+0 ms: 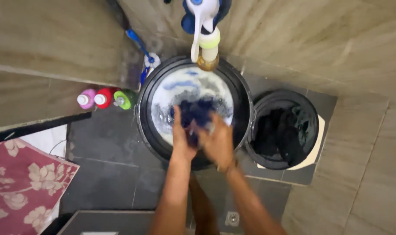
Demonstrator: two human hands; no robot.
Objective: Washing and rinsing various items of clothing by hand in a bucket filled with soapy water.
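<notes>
— Over the big black bucket (pixel 145 87), both hands are in the suds!
— Left hand (pixel 181 132) and right hand (pixel 216 141) both clench the dark blue cloth (pixel 197 114), held just above the foamy water.
— Smaller black bucket (pixel 313 109) beside it?
— Dark clothes inside.

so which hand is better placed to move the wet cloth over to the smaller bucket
Probably the right hand. It grips the dark blue cloth on the side of the big bucket nearest the smaller bucket, which stands to the right. The left hand would have to cross over.
</notes>
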